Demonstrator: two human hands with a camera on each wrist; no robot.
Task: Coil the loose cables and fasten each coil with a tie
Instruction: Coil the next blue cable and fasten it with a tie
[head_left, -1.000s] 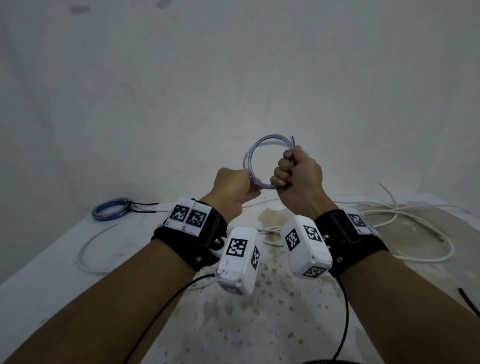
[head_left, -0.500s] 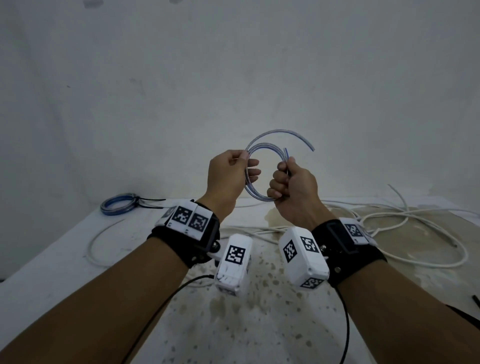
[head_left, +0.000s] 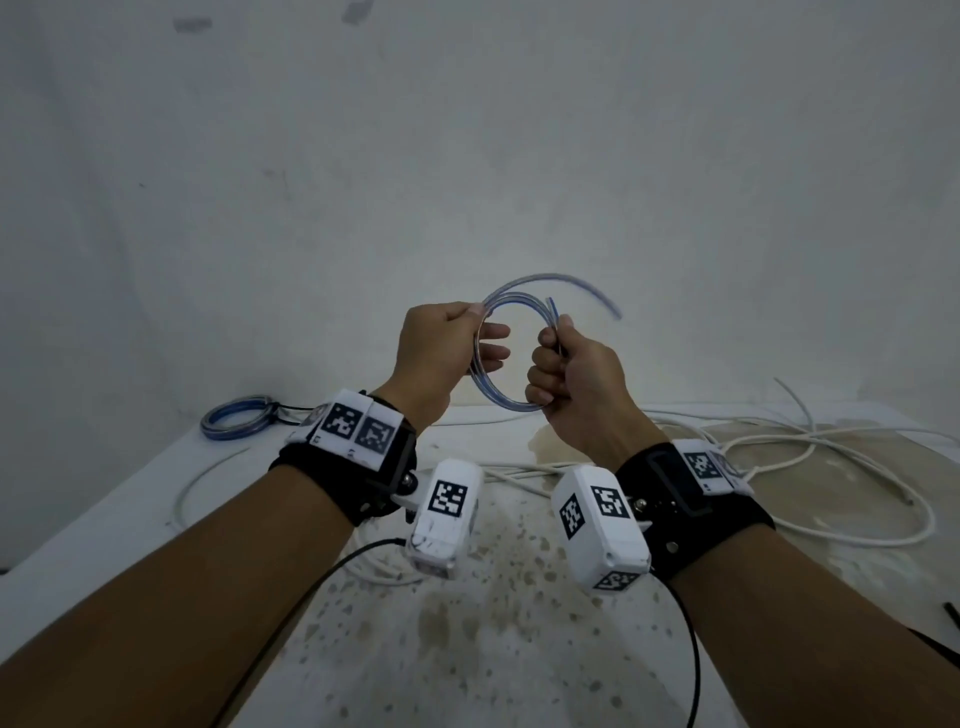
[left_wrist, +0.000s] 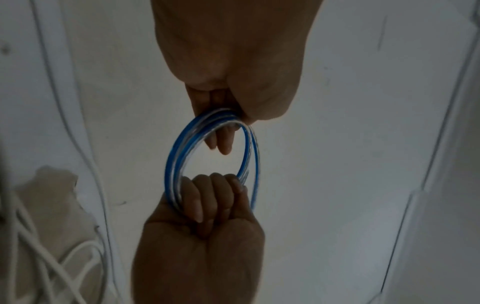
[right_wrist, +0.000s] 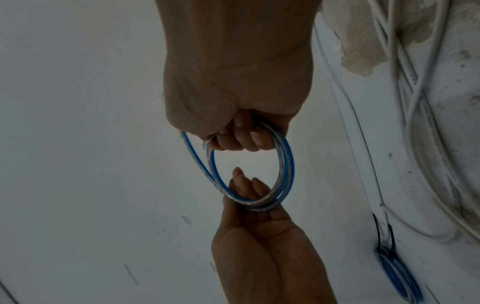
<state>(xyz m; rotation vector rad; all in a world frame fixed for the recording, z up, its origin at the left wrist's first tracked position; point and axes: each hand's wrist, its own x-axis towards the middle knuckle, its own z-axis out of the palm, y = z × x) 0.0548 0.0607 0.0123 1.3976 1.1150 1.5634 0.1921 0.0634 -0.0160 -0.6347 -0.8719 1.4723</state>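
Observation:
A blue-and-clear cable coil (head_left: 511, 408) is held up in the air in front of the wall. My left hand (head_left: 475, 319) pinches the coil's left side between thumb and forefinger, and its other fingers reach through the ring. My right hand (head_left: 553, 358) grips the right side in a fist. One short cable end (head_left: 551, 306) sticks up above that fist, and a loose tail (head_left: 597, 291) arcs off to the right. The left wrist view shows the coil (left_wrist: 176, 156) between my left hand (left_wrist: 228, 115) and right hand (left_wrist: 207, 197). The right wrist view shows the same coil (right_wrist: 285, 168).
A tied blue coil (head_left: 236, 423) with a black tie (head_left: 288, 410) lies at the back left of the stained white table (head_left: 467, 649). Loose white cables (head_left: 831, 467) sprawl over the right side, and one white cable (head_left: 197, 483) loops at the left. A black strip (head_left: 950, 610) lies at the right edge.
My left hand rose from a fist at the coil's lower left to a pinch on its upper left. The cable's tail sprang out to the right. Both hands lifted slightly.

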